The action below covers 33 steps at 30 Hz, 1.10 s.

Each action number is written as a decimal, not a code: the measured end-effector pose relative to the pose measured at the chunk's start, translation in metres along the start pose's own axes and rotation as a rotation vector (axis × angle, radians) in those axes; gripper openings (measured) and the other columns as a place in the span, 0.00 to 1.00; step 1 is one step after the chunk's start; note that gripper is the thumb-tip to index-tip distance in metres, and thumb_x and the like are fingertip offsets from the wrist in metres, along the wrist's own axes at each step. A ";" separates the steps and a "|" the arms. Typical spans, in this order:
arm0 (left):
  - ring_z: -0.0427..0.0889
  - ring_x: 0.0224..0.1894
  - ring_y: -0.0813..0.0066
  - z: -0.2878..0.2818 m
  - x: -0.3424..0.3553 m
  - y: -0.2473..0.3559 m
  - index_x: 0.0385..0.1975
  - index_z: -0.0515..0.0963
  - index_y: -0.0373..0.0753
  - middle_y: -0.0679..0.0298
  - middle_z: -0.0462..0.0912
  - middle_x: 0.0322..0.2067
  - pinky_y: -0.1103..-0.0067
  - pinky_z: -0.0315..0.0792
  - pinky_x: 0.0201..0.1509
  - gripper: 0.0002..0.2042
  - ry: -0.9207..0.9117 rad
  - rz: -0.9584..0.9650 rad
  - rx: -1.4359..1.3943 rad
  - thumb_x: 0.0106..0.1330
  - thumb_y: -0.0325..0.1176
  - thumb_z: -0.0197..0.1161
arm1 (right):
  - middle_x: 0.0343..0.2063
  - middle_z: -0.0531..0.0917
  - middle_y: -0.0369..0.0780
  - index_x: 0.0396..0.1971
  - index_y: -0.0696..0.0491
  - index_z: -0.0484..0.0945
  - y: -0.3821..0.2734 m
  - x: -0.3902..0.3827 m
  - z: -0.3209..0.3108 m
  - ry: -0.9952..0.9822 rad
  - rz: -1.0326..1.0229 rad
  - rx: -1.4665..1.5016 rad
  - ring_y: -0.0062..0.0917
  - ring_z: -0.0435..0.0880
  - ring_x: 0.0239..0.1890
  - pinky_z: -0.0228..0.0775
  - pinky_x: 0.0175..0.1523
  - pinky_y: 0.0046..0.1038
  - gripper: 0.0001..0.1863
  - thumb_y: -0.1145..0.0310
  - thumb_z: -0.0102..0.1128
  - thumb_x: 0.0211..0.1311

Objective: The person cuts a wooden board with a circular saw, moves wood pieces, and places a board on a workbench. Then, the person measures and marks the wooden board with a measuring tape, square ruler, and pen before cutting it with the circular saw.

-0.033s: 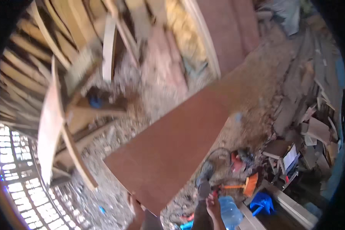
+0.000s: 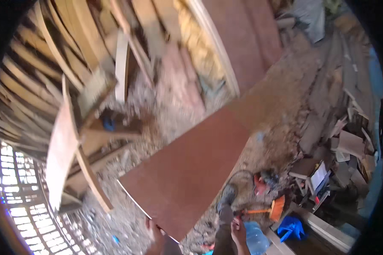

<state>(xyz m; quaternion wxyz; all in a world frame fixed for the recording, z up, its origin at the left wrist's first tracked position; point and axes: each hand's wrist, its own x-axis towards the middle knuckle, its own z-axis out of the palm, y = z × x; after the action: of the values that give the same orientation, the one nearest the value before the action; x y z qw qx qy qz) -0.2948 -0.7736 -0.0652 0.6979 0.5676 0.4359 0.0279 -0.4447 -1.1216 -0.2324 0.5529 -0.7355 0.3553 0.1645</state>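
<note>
A large reddish-brown board (image 2: 191, 170), wide and flat, stretches away from me over the littered ground. My left hand (image 2: 155, 233) grips its near short edge, where a pale rim shows. Beside my right leg, apart from the board, hangs my right hand (image 2: 238, 233) with its fingers curled. Something small and red shows at those fingertips, too blurred to name. Next to this hand are a clear bluish plastic bottle (image 2: 256, 239) and a broom (image 2: 277, 208) with orange bristles. My shoe (image 2: 228, 193) stands along the board's right edge.
Curved planks (image 2: 64, 148) and a wooden block (image 2: 95, 91) stand at the left, by a bright lattice wall (image 2: 27, 212). A brown panel (image 2: 247, 42) leans at the back. Right of me are a small stool (image 2: 304, 168), a blue cloth (image 2: 290, 228) and scrap wood (image 2: 351, 143).
The view has shifted slightly. The board's near edge has tilted a little, so more of its pale rim shows. My left hand keeps its grip on the board.
</note>
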 end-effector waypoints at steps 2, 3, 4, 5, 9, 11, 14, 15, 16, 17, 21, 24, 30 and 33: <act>0.81 0.39 0.78 0.085 -0.052 0.065 0.69 0.63 0.41 0.63 0.81 0.52 0.77 0.78 0.38 0.28 -0.081 0.056 -0.027 0.72 0.33 0.64 | 0.54 0.83 0.44 0.63 0.55 0.74 -0.133 -0.022 -0.064 0.014 -0.108 0.040 0.34 0.84 0.54 0.76 0.56 0.33 0.23 0.64 0.62 0.72; 0.81 0.40 0.78 0.125 -0.067 0.093 0.69 0.63 0.41 0.63 0.80 0.52 0.75 0.80 0.39 0.28 -0.183 0.055 0.021 0.71 0.32 0.65 | 0.56 0.82 0.46 0.64 0.55 0.73 -0.214 -0.032 -0.094 0.128 -0.286 0.096 0.35 0.83 0.55 0.76 0.57 0.34 0.24 0.64 0.62 0.72; 0.81 0.40 0.77 0.163 -0.082 0.121 0.69 0.62 0.41 0.62 0.80 0.52 0.73 0.81 0.39 0.30 -0.283 0.058 0.071 0.70 0.31 0.66 | 0.57 0.80 0.47 0.65 0.55 0.72 -0.279 -0.038 -0.122 0.240 -0.452 0.144 0.36 0.82 0.55 0.75 0.58 0.34 0.26 0.64 0.62 0.71; 0.81 0.42 0.75 0.201 -0.098 0.149 0.69 0.62 0.41 0.62 0.80 0.52 0.71 0.81 0.43 0.30 -0.357 0.037 0.115 0.70 0.32 0.68 | 0.58 0.79 0.49 0.66 0.55 0.72 -0.320 -0.029 -0.146 0.250 -0.613 0.068 0.37 0.81 0.57 0.74 0.59 0.34 0.28 0.61 0.64 0.70; 0.80 0.50 0.70 0.344 -0.150 0.218 0.67 0.61 0.42 0.60 0.78 0.50 0.70 0.77 0.53 0.33 -0.538 0.018 0.240 0.70 0.50 0.68 | 0.59 0.79 0.53 0.65 0.57 0.72 -0.520 -0.026 -0.213 0.122 -0.925 -0.175 0.44 0.80 0.60 0.73 0.62 0.43 0.38 0.48 0.70 0.62; 0.79 0.51 0.68 0.389 -0.139 0.229 0.69 0.61 0.43 0.60 0.79 0.55 0.69 0.76 0.55 0.37 -0.597 -0.080 0.226 0.71 0.63 0.60 | 0.56 0.81 0.55 0.65 0.58 0.72 -0.586 -0.003 -0.227 0.134 -1.074 -0.279 0.45 0.82 0.58 0.74 0.61 0.45 0.41 0.47 0.72 0.59; 0.79 0.55 0.67 0.401 -0.085 0.235 0.72 0.61 0.44 0.62 0.77 0.62 0.64 0.74 0.60 0.41 -1.255 -0.329 -0.030 0.70 0.70 0.54 | 0.46 0.86 0.56 0.60 0.61 0.74 -0.650 0.015 -0.237 -0.392 -0.901 -0.432 0.48 0.87 0.51 0.77 0.56 0.48 0.39 0.47 0.73 0.58; 0.79 0.55 0.67 0.405 -0.066 0.224 0.72 0.61 0.44 0.62 0.77 0.62 0.64 0.74 0.60 0.41 -1.268 -0.339 -0.032 0.70 0.70 0.54 | 0.44 0.86 0.56 0.58 0.61 0.75 -0.654 0.041 -0.239 -0.135 -0.810 -0.613 0.50 0.86 0.50 0.77 0.56 0.47 0.37 0.49 0.74 0.56; 0.78 0.57 0.67 0.396 -0.045 0.209 0.73 0.62 0.46 0.64 0.76 0.64 0.63 0.73 0.62 0.41 -1.137 -0.340 0.115 0.70 0.69 0.55 | 0.43 0.86 0.57 0.55 0.60 0.77 -0.661 0.060 -0.237 0.108 -0.735 -0.776 0.52 0.86 0.49 0.78 0.55 0.47 0.35 0.51 0.75 0.55; 0.78 0.58 0.67 0.389 -0.027 0.193 0.73 0.62 0.47 0.66 0.75 0.66 0.61 0.72 0.63 0.40 -1.007 -0.345 0.254 0.70 0.68 0.56 | 0.43 0.86 0.57 0.55 0.60 0.77 -0.672 0.073 -0.240 0.111 -0.750 -0.778 0.52 0.86 0.49 0.78 0.55 0.47 0.35 0.51 0.75 0.55; 0.80 0.59 0.63 0.320 0.057 0.138 0.65 0.71 0.49 0.65 0.79 0.60 0.61 0.79 0.57 0.29 -0.516 -0.361 0.284 0.71 0.59 0.62 | 0.45 0.86 0.57 0.52 0.58 0.78 -0.702 0.125 -0.243 0.104 -0.748 -0.763 0.51 0.85 0.50 0.77 0.55 0.48 0.28 0.54 0.71 0.59; 0.76 0.62 0.64 0.222 0.102 0.103 0.72 0.68 0.55 0.68 0.80 0.58 0.62 0.75 0.60 0.25 -0.239 -0.369 0.352 0.76 0.45 0.59 | 0.44 0.86 0.55 0.52 0.56 0.78 -0.734 0.159 -0.263 -0.045 -0.730 -0.709 0.51 0.85 0.49 0.76 0.54 0.46 0.23 0.58 0.66 0.61; 0.74 0.64 0.64 0.153 0.099 0.143 0.74 0.64 0.56 0.67 0.75 0.63 0.62 0.73 0.60 0.28 0.086 -0.663 0.330 0.75 0.50 0.59 | 0.37 0.86 0.53 0.43 0.57 0.83 -0.886 0.178 -0.379 -0.009 -0.807 -0.832 0.47 0.87 0.40 0.76 0.47 0.42 0.18 0.60 0.70 0.57; 0.74 0.65 0.64 0.174 0.107 0.153 0.75 0.62 0.56 0.67 0.73 0.66 0.62 0.72 0.60 0.30 0.094 -0.652 0.221 0.75 0.52 0.59 | 0.34 0.85 0.52 0.41 0.57 0.84 -0.973 0.177 -0.429 0.055 -0.812 -1.034 0.45 0.87 0.37 0.76 0.43 0.42 0.20 0.59 0.73 0.55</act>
<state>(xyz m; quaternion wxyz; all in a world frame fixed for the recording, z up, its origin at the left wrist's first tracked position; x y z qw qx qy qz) -0.0474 -0.7963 -0.0057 0.5835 0.4688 0.6264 -0.2178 0.2987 -1.4485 0.4766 0.1368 -0.9860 -0.0614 0.0735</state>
